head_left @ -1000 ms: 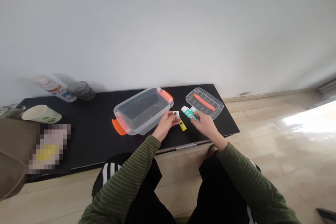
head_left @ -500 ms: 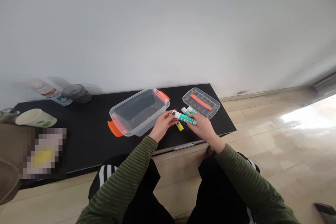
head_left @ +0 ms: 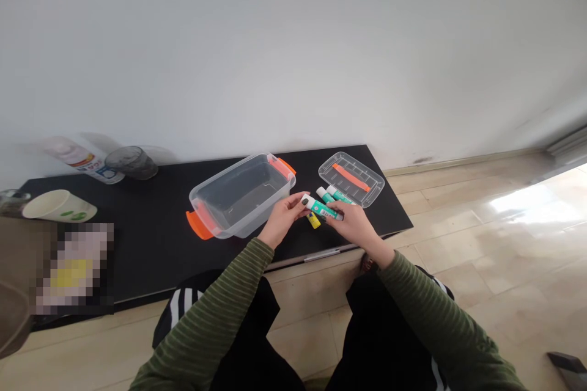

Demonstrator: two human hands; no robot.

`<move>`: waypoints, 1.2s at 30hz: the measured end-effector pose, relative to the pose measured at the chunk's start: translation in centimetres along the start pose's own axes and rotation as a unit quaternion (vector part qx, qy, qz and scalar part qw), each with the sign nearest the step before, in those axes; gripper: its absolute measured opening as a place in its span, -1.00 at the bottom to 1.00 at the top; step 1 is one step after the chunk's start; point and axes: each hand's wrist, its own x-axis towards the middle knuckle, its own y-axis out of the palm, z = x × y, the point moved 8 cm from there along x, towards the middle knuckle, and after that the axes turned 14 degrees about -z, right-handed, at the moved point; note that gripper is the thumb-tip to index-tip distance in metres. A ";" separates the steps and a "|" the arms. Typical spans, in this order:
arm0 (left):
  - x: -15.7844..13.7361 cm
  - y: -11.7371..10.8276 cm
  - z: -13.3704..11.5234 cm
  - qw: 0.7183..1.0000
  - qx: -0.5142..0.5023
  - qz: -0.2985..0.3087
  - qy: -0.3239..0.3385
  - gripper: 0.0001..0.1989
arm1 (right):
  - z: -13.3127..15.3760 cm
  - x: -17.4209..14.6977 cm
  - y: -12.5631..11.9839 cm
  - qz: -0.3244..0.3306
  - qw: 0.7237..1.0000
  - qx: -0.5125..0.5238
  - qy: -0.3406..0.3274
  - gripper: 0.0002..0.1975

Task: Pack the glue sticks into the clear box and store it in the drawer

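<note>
A green-and-white glue stick (head_left: 324, 208) is held slantwise above the table between both my hands. My right hand (head_left: 352, 223) grips its lower right end. At the white upper left end, the fingers of my left hand (head_left: 285, 215) are pinched together against it. Just beyond lie two more green-and-white glue sticks (head_left: 327, 195), partly hidden by my right hand. Below the held one, a yellow tube (head_left: 313, 220) rests on the table. To the left of my left hand stands a clear plastic box (head_left: 238, 233) with orange latches, its top uncovered.
The box's clear lid (head_left: 373, 186) with an orange handle lies at the right of the black table (head_left: 156, 238). At the left stand a paper cup (head_left: 57, 206), a grey glass (head_left: 132, 163) and a white spray can (head_left: 85, 159). A wall runs behind.
The held glue stick has turned slightly, so more of its label shows. Both hands stay in nearly the same place, and the view has shifted a little.
</note>
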 end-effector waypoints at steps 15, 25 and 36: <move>2.1 -1.5 -1.2 0.918 0.370 -0.035 0.136 -0.55 | -2.2 1.0 1.4 0.032 0.992 -0.079 0.093 -0.75; 2.3 -1.3 1.3 0.711 0.672 -0.004 0.208 -0.51 | -1.7 1.5 4.8 0.029 0.938 -0.344 -0.028 -0.71; 2.1 -1.2 0.9 0.692 0.693 -0.026 0.201 -0.73 | -1.3 1.3 5.9 0.007 0.933 -0.350 -0.081 -0.73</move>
